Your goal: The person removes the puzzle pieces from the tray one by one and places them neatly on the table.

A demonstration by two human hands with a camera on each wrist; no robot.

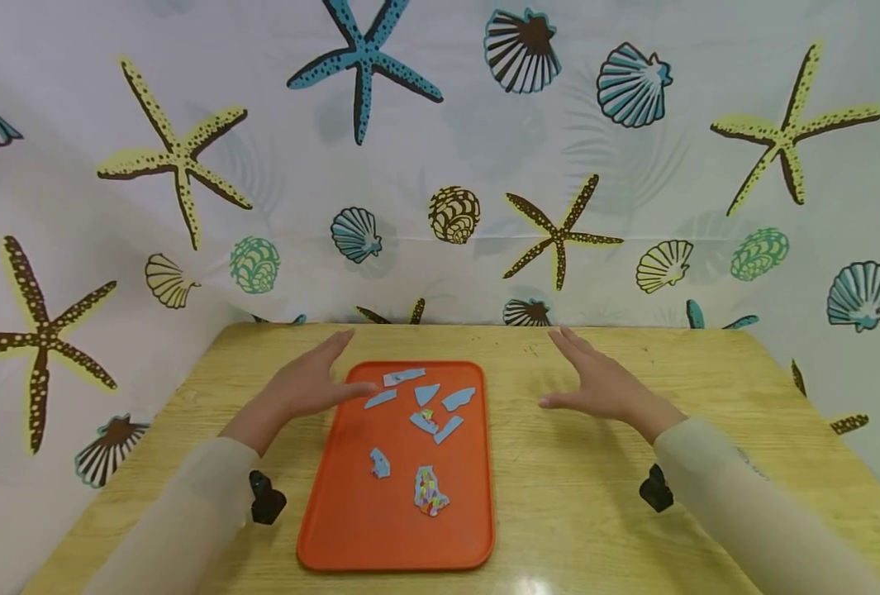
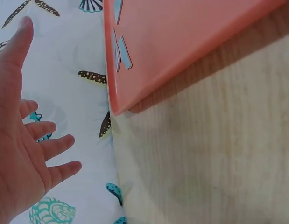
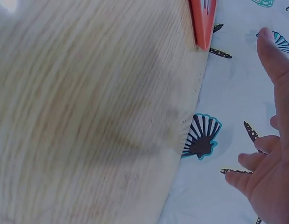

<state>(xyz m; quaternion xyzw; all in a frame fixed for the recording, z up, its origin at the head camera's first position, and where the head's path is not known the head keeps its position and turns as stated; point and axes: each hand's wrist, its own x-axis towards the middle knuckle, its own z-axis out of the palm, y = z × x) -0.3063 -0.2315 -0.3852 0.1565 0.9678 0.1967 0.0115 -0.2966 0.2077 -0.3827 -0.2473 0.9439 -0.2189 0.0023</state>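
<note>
An orange tray (image 1: 358, 529) lies on the table, a little left of the middle in the head view. On its far half are several pale blue paper scraps (image 1: 459, 399); one has a small multicoloured patch. Nearer the front sit a small blue scrap (image 1: 380, 464) and a bigger scrap with a colourful pattern (image 1: 430, 491). My left hand (image 1: 308, 380) is held over the tray's far left edge, thumb and fingers spread, holding nothing. Well to the right of the tray, my right hand (image 1: 605, 385) hovers above bare wood with its fingers apart, also holding nothing.
The light wooden table (image 1: 573, 512) stretches out on both sides of the tray. A white cloth (image 1: 440, 165) printed with starfish and shells hangs behind the table and along its sides. A dark wrist-camera piece (image 1: 267, 498) shows at the left sleeve.
</note>
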